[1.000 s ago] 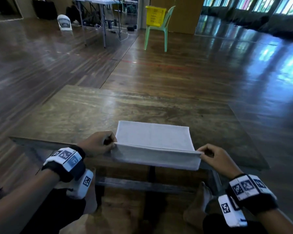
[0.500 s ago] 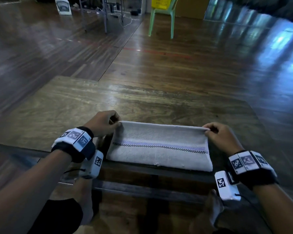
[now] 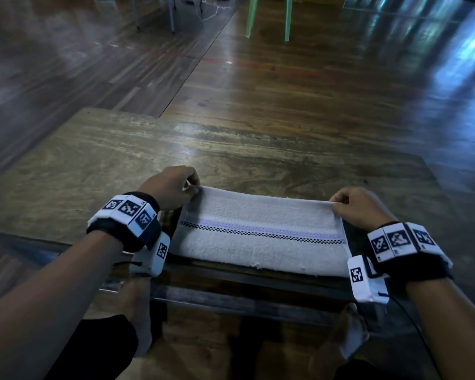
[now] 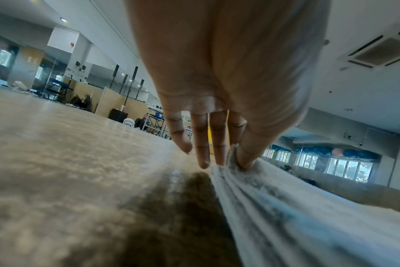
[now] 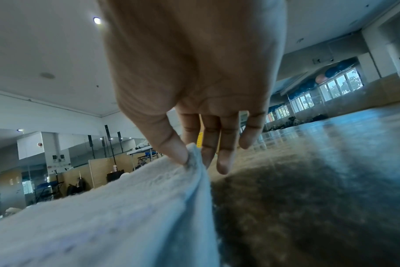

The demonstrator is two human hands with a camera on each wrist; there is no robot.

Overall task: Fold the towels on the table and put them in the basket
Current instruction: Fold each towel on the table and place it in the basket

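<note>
A white towel [image 3: 261, 231] with a purple band and a black checked stripe lies folded along the near edge of the wooden table [image 3: 176, 149]. My left hand [image 3: 173, 187] pinches its far left corner between thumb and forefinger, as the left wrist view shows at the towel [image 4: 286, 207] under my left hand [image 4: 228, 159]. At the other end my right hand [image 3: 354, 207] pinches the far right corner; in the right wrist view the thumb of my right hand [image 5: 187, 155] presses the towel [image 5: 126, 207] against a finger. The basket is out of the head view.
A green chair [image 3: 268, 17] stands on the wooden floor beyond the table, with metal table legs [image 3: 172, 12] to its left. My knees and feet [image 3: 348, 335] are under the table's near edge. Bare tabletop stretches beyond and left of the towel.
Both hands carried the towel's near edge up and over to the far side, folding it in half; the striped face now shows on top. The head view tilted down and closer.
</note>
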